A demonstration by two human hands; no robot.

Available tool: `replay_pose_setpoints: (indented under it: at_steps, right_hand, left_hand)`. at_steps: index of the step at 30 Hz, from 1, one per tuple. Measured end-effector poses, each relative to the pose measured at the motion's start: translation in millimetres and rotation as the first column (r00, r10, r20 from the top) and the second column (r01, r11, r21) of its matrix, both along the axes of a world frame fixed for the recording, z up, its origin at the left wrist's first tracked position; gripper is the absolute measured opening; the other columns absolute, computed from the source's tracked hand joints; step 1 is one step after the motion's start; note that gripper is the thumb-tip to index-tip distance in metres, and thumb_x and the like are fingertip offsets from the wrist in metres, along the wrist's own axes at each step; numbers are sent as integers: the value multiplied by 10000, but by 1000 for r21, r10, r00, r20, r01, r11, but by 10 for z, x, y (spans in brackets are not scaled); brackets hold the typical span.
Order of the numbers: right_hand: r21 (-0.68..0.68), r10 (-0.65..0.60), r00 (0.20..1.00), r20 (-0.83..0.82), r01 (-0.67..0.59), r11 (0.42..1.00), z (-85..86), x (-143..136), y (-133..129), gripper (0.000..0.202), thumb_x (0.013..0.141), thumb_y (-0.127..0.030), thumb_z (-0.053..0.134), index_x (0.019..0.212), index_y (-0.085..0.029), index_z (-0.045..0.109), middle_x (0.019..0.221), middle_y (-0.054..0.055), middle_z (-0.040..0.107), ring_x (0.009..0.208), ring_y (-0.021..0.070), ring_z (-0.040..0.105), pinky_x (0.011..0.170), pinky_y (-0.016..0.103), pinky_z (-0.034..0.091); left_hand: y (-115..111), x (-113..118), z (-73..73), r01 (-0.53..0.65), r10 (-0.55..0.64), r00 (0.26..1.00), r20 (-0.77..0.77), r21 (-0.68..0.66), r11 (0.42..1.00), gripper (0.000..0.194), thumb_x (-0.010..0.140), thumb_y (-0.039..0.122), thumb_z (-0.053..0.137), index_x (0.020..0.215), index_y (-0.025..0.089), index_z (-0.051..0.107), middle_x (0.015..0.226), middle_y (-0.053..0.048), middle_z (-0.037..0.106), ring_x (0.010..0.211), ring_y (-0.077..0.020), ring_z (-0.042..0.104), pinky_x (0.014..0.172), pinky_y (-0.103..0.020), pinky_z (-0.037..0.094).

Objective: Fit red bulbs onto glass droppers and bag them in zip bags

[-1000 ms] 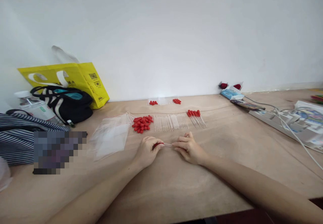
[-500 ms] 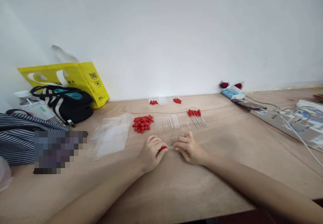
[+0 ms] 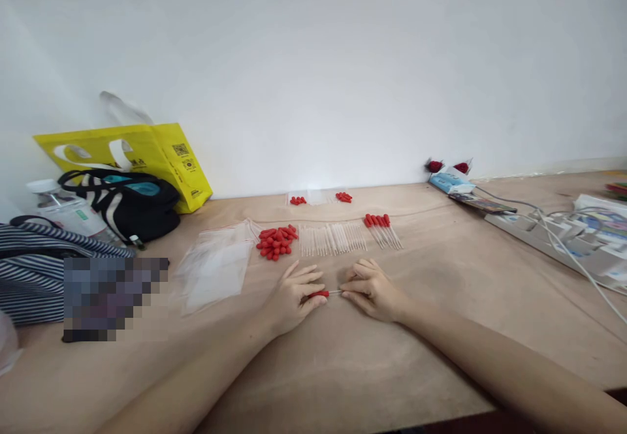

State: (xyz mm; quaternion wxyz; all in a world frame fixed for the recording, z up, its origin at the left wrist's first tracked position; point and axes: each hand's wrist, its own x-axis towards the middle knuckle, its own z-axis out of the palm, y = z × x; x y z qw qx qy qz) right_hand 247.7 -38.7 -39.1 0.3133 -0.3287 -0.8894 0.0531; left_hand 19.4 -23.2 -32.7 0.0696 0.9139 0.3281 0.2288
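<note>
Item, in our hands over the tabletop (image 3: 343,369): one red bulb (image 3: 321,294), with one clear tube (image 3: 335,292) at its 3 o'clock end. Left hand (image 3: 296,300), at the bulb's 9 o'clock: thumb and forefinger pinching it, remaining fingers fanned. Right hand (image 3: 375,290), at 3 o'clock: fingertips pinching the tube. Risks, in our judgement: tube bending or slipping if pushed askew; bulb popping loose from too light a pinch; weak fit from shallow seating, a depth we cannot tell. Appearance: bulb bright red, elongated, round-ended; tube slim, straight, translucent. Nearby, from the bulb: bulb pile (image 3: 277,243) at 11 o'clock, tube row (image 3: 333,238) at 12, bulb-topped tubes (image 3: 385,232) between 1 and 2.
</note>
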Motion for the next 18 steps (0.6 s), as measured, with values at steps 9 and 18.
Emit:
replay_pose_setpoints:
  at_steps: [9,18]
  right_hand:
    - [30,-54,998,-41,55,998,11,-87,-20,182,849,-226,466,781,-173,626,751,37,577,769,146,462,739,315,309]
    - [72,-137,990,21,135,988,1,-145,-52,183,845,-207,446,756,-175,603,711,21,531,751,143,438,803,350,250]
  left_hand:
    - [-51,67,-2,70,-75,988,132,42,997,149,825,217,490,848,191,634,863,-29,701,930,-185,620,997,-461,307]
    - [-86,85,-1,73,-104,971,214,149,986,114,814,175,493,816,181,607,805,-26,695,864,-167,635,964,-427,364]
